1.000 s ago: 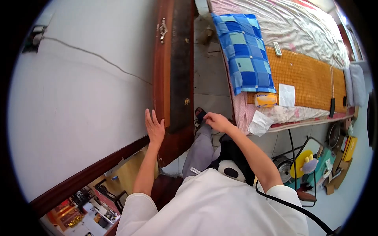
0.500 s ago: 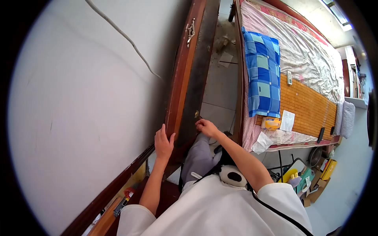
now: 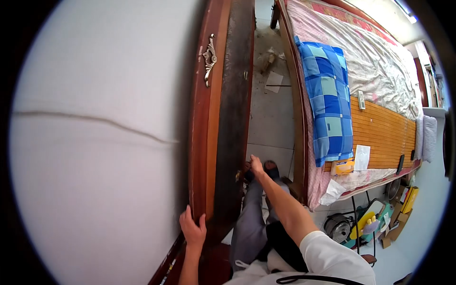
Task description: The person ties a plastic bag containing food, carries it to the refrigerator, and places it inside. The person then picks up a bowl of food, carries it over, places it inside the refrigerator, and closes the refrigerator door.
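Observation:
A long reddish-brown wooden panel with a dark side face and an ornate metal fitting stands along the wall. My left hand rests on its near part, thumb apart from the fingers, holding nothing visible. Beside the panel's dark right side, close to a small brass-coloured piece, is my right hand. Its fingers are curled closed, and whatever they may hold is hidden. My legs and feet show just below and beside it.
On the right stands a bed with a blue checked pillow, a bamboo mat and a tissue pack. Paper lies on the floor. A fan and boxes are at the lower right.
The view has shifted, and the panel fills more of it. My left hand appears lower against the panel. My right hand appears farther from the brass-coloured piece, its fingers still closed.

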Available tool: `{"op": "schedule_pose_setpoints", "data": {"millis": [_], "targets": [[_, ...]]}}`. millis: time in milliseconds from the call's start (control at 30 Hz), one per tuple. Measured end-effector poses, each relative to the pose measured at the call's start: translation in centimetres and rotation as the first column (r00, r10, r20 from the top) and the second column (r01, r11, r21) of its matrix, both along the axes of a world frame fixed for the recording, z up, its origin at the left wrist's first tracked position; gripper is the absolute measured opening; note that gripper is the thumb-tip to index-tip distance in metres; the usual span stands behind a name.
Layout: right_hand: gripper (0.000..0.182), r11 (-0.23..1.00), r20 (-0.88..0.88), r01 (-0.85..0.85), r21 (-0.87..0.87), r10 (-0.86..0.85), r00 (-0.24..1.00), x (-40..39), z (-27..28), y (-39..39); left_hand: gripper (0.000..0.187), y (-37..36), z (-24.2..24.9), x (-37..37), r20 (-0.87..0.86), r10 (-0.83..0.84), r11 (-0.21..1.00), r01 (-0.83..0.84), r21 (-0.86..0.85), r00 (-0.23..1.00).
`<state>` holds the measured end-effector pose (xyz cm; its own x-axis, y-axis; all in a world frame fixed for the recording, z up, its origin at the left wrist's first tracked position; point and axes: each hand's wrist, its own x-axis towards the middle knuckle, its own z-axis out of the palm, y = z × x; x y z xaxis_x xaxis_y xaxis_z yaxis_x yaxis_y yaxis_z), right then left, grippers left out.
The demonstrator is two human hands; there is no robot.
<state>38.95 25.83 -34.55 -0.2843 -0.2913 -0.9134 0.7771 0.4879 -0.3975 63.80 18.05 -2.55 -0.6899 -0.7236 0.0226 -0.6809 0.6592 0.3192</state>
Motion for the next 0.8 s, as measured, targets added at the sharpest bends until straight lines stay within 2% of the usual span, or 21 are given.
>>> {"op": "schedule_pose_setpoints", "data": {"millis": [33, 100, 133, 200, 233, 300, 367, 400, 433, 467, 533, 600, 667, 800], "targets": [[0.045, 1.000, 0.005, 0.013, 0.006, -0.013, 1.000, 0.6, -1.6, -0.1, 0.059, 0.2, -0.1, 0.0, 0.005, -0.013, 1.000, 0.013, 0.006, 1.000], [0.054, 0.962, 0.130, 0.203, -0.181, -0.181, 0.975, 2.4, -4.3, -0.8, 0.058, 0.5, -0.4, 0.1, -0.010, 0.097, 0.992, -0.096, 0.088, 0.995], [0.063, 0.958, 0.080, 0.278, -0.076, -0.272, 0.959, 3.8, -5.8, -1.7, 0.058, 0.7, -0.7, 0.5, -0.013, 0.093, 0.992, -0.092, 0.088, 0.996], [0.067, 0.930, 0.084, 0.362, -0.065, -0.356, 0.931, 5.2, -8.6, -2.1, 0.059, 1.2, -0.7, 1.6, 0.158, 0.199, 0.957, -0.226, 0.183, 0.967], [0.067, 0.930, 0.091, 0.364, -0.056, -0.358, 0.929, 5.7, -10.3, -1.7, 0.059, 1.3, -0.8, 1.7, 0.168, 0.197, 0.956, -0.227, 0.187, 0.966], [0.070, 0.883, 0.239, 0.448, -0.142, -0.408, 0.881, 5.7, -13.2, -0.9, 0.056, 1.2, -1.4, 1.6, 0.087, 0.129, 0.992, -0.129, -0.008, 0.988], [0.069, 0.877, 0.275, 0.467, -0.110, -0.425, 0.862, 4.0, -10.3, -2.4, 0.056, 1.1, -1.2, 1.7, 0.099, 0.142, 0.989, -0.145, 0.024, 0.985], [0.068, 0.871, 0.314, 0.482, -0.097, -0.433, 0.845, 3.4, -10.7, -3.3, 0.056, 1.0, -1.4, 1.8, 0.105, 0.160, 0.986, -0.164, 0.037, 0.982], [0.063, 0.839, 0.308, 0.513, -0.181, -0.447, 0.840, 2.9, -11.2, -4.3, 0.056, 0.9, -1.4, 1.9, 0.119, 0.170, 0.983, -0.176, 0.042, 0.978], [0.063, 0.843, 0.311, 0.506, -0.183, -0.439, 0.843, 2.7, -11.6, -4.6, 0.056, 0.8, -1.7, 2.2, 0.120, 0.179, 0.982, -0.185, 0.038, 0.977], [0.058, 0.882, 0.240, 0.447, -0.148, -0.406, 0.882, 1.5, -7.8, -5.7, 0.055, 0.8, -1.2, 2.9, 0.277, 0.156, 0.987, -0.139, -0.079, 0.948], [0.057, 0.907, 0.276, 0.412, -0.091, -0.374, 0.885, 2.3, -8.4, -5.4, 0.053, 0.4, -0.8, 2.8, 0.251, 0.165, 0.986, -0.159, -0.043, 0.954], [0.055, 0.925, 0.298, 0.376, -0.058, -0.343, 0.891, 2.6, -9.1, -5.3, 0.049, -0.3, -0.9, 2.6, 0.308, 0.058, 0.947, 0.046, -0.319, 0.950], [0.055, 0.907, 0.170, 0.421, 0.018, -0.418, 0.892, 3.8, -10.2, -4.4, 0.049, 0.0, -0.9, 3.9, 0.352, -0.006, 0.948, 0.118, -0.297, 0.936]]}}
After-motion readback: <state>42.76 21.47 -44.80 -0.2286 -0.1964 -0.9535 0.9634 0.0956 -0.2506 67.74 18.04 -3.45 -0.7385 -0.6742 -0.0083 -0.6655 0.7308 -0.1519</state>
